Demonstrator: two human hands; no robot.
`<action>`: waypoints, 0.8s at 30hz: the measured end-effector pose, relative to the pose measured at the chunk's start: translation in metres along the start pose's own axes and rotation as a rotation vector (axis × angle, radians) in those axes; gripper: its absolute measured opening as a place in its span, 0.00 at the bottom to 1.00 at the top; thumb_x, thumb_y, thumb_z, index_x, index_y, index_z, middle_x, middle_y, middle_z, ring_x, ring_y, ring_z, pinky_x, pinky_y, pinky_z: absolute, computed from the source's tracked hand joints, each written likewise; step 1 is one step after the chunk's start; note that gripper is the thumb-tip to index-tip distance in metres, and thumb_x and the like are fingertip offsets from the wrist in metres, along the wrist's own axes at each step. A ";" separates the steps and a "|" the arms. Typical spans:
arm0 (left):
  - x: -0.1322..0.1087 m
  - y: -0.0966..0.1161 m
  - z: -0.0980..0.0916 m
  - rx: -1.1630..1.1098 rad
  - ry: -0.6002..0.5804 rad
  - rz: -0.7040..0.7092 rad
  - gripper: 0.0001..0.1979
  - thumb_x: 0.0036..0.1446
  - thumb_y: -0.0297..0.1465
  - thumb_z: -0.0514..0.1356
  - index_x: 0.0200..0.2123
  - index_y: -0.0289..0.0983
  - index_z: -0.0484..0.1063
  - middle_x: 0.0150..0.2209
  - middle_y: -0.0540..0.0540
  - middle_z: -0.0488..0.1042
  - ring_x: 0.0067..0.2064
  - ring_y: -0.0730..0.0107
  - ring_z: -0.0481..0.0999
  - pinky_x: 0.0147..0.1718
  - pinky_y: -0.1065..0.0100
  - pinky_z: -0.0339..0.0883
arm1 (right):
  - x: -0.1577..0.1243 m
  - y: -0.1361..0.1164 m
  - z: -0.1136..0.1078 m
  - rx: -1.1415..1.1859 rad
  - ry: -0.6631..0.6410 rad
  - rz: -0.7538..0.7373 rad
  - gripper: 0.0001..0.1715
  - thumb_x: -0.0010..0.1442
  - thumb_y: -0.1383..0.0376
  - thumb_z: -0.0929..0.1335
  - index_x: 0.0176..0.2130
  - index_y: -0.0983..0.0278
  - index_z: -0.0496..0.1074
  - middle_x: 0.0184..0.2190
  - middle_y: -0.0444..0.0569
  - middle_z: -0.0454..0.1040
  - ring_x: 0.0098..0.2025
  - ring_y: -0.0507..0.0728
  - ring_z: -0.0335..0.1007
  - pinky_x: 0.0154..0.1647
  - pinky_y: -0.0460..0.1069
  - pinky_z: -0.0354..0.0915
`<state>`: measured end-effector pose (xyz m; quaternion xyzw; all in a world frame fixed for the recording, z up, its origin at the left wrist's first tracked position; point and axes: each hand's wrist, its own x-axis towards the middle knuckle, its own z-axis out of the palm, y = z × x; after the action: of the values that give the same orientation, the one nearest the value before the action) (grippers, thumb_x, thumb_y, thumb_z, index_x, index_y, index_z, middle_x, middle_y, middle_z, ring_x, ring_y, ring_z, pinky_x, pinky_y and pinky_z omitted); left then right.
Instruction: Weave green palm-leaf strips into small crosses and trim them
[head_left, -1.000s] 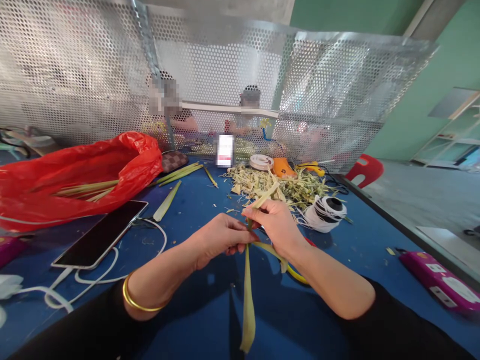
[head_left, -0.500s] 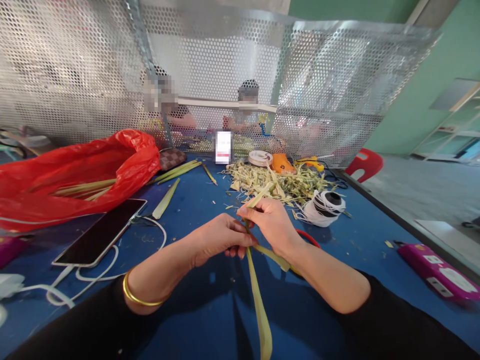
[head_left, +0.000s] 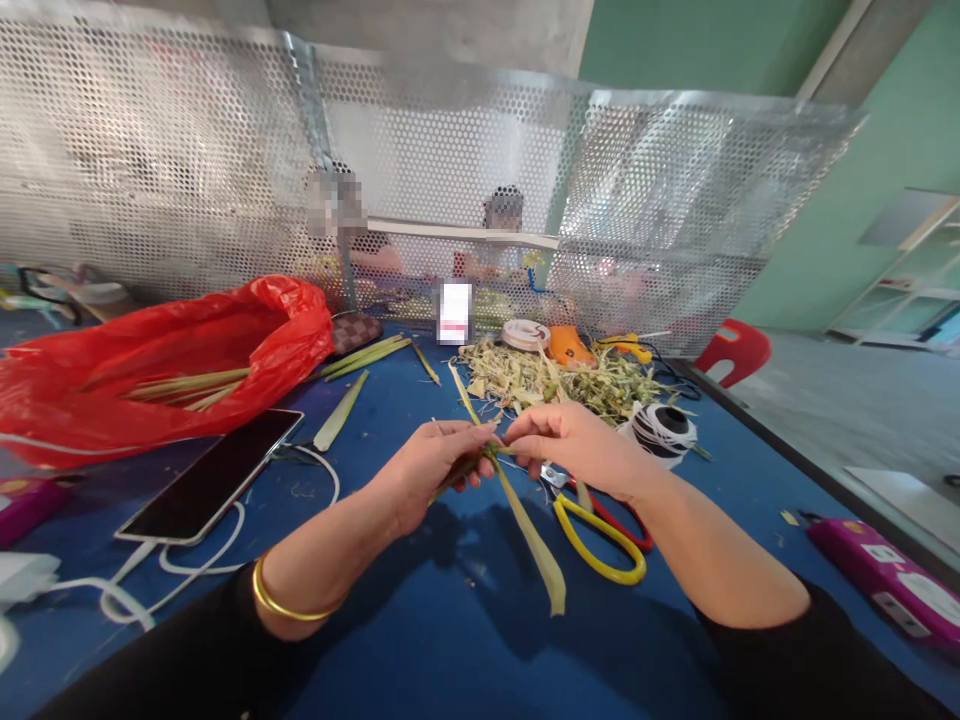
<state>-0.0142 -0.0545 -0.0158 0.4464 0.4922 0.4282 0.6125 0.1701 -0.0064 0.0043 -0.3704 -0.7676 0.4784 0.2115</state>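
Both my hands meet over the middle of the blue table [head_left: 420, 640]. My left hand [head_left: 435, 470] pinches a long yellow-green leaf strip [head_left: 532, 535] with closed fingers. My right hand [head_left: 574, 445] pinches the same strip right beside it. One end of the strip slants down toward me over the table, and a thin end points away past my fingers. Scissors with one yellow and one red handle [head_left: 600, 525] lie on the table just under my right wrist.
A red plastic bag [head_left: 165, 360] with leaf stalks lies at the left. A phone [head_left: 214, 475] on a white cable lies near it. Leaf scraps [head_left: 555, 375], a thread spool [head_left: 664, 430] and a tape roll [head_left: 525, 335] sit behind. A pink case [head_left: 885, 580] lies right. People sit behind the perforated screen [head_left: 450, 170].
The strip's long end swung from hanging straight toward me to slanting right and looks shorter. My right hand dropped beside the left, uncovering the scissors. The view shifted slightly.
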 end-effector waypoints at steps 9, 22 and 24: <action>-0.002 0.003 0.003 0.038 0.064 -0.089 0.08 0.44 0.33 0.64 0.23 0.33 0.71 0.16 0.50 0.71 0.18 0.78 0.65 0.20 0.75 0.54 | 0.004 0.004 0.008 -0.225 0.103 -0.179 0.05 0.55 0.68 0.67 0.27 0.63 0.70 0.22 0.41 0.69 0.26 0.49 0.65 0.30 0.45 0.61; -0.002 0.004 0.000 -0.041 -0.003 -0.071 0.07 0.44 0.31 0.65 0.24 0.34 0.71 0.15 0.50 0.71 0.17 0.78 0.66 0.20 0.75 0.58 | 0.002 0.001 0.003 -0.288 0.120 -0.226 0.06 0.54 0.68 0.66 0.26 0.63 0.69 0.22 0.41 0.67 0.24 0.49 0.61 0.27 0.44 0.58; -0.002 0.004 0.001 -0.043 0.021 -0.053 0.07 0.45 0.31 0.65 0.27 0.34 0.73 0.16 0.51 0.71 0.17 0.78 0.66 0.19 0.75 0.58 | 0.003 0.003 0.004 -0.292 0.142 -0.248 0.06 0.55 0.69 0.66 0.26 0.63 0.69 0.22 0.41 0.67 0.25 0.49 0.61 0.28 0.44 0.57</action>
<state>-0.0141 -0.0553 -0.0115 0.4154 0.5011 0.4268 0.6278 0.1668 -0.0055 -0.0001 -0.3327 -0.8516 0.3051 0.2665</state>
